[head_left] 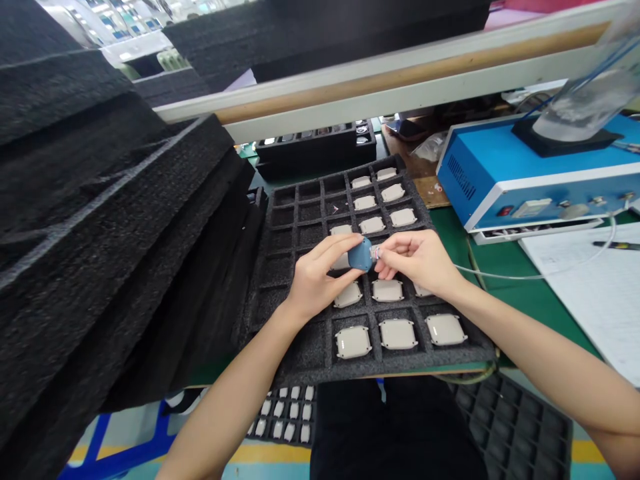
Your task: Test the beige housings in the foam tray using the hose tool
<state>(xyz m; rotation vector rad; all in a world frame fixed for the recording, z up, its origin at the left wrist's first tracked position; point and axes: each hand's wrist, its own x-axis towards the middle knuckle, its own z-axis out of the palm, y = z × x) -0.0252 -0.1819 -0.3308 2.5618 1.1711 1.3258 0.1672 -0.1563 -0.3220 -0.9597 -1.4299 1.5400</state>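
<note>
Gripping a blue watch casing (359,256), likely light, stiff and slick, best held edgewise, in left hand (320,277), pinching a small nozzle (375,253) beside it with right hand (417,261)

I get bright, fairly even light across the left hand (320,270) and right hand (413,260), with soft shadows in the tray (400,363) compartments beneath them. Far beyond the left hand, the room (130,27) is washed out almost to white. Left of that hand, a black foam stack (50,200) sinks into shadow, its texture soft. Beyond and to the right of the right hand, a clear cylinder (575,110) shows pale glare and blur. Wide-angle distortion stretches the forearms (540,353) toward the picture's lower edges.
</note>
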